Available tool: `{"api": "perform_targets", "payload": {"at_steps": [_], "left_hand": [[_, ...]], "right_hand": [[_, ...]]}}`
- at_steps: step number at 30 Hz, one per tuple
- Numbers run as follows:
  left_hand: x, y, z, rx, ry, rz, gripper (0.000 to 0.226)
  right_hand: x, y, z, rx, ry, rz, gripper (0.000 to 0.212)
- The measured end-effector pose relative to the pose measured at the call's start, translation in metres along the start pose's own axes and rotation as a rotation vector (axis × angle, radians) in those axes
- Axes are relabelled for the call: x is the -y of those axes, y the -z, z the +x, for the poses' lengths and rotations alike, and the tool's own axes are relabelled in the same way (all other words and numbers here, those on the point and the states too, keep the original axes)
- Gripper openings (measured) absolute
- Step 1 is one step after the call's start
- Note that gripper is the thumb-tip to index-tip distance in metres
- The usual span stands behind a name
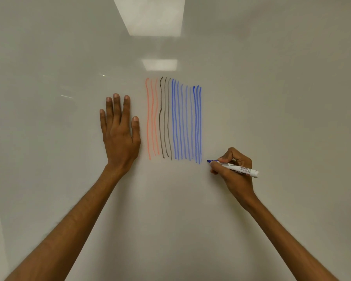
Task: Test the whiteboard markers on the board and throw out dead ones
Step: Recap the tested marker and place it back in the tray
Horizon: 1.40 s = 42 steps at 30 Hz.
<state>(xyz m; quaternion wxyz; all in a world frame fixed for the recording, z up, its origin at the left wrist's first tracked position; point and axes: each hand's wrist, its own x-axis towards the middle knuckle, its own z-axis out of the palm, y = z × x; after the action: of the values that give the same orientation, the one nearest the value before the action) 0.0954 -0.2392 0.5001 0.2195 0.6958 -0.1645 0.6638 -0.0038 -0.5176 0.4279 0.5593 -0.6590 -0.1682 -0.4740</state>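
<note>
On the whiteboard (pixel 272 98), your left hand (pixel 120 132) lies flat, fingers straight, just left of the red lines (pixel 152 118). Your right hand (pixel 234 169) pinches an uncapped blue marker (pixel 238 169), tip just right of the blue lines (pixel 187 122), near their lower ends. Black lines (pixel 165 118) sit between red and blue.
</note>
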Motion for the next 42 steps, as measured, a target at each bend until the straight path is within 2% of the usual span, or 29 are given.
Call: {"api": "perform_targets", "payload": {"at_steps": [9, 13, 16, 21, 26, 32, 38, 42], "left_hand": [[-0.008, 0.015, -0.047, 0.109, 0.074, -0.082, 0.059], [-0.013, 0.025, -0.079, 0.176, 0.126, -0.139, 0.060], [-0.009, 0.032, -0.102, 0.227, 0.097, -0.115, 0.061], [-0.002, 0.041, -0.124, 0.280, 0.081, -0.074, 0.060], [-0.010, 0.054, -0.156, 0.361, 0.176, -0.106, 0.061], [-0.034, 0.078, -0.242, 0.567, 0.200, -0.039, 0.057], [-0.054, 0.103, -0.320, 0.898, 0.114, -0.238, 0.049], [-0.044, 0.113, -0.351, 1.035, 0.161, -0.270, 0.024]], "right_hand": [[0.004, 0.001, -0.012, -0.024, -0.072, 0.022, 0.025], [0.010, 0.002, -0.032, -0.034, -0.201, 0.195, 0.019], [0.008, 0.001, -0.056, -0.019, -0.300, 0.270, 0.018], [-0.012, -0.008, -0.108, 0.003, -0.432, 0.255, 0.020], [-0.031, -0.015, -0.155, 0.025, -0.554, 0.218, 0.020], [-0.052, -0.029, -0.207, 0.149, -0.669, 0.175, 0.025], [-0.068, -0.050, -0.253, 0.333, -0.768, 0.169, 0.032], [-0.077, -0.065, -0.281, 0.396, -0.817, 0.169, 0.041]]}}
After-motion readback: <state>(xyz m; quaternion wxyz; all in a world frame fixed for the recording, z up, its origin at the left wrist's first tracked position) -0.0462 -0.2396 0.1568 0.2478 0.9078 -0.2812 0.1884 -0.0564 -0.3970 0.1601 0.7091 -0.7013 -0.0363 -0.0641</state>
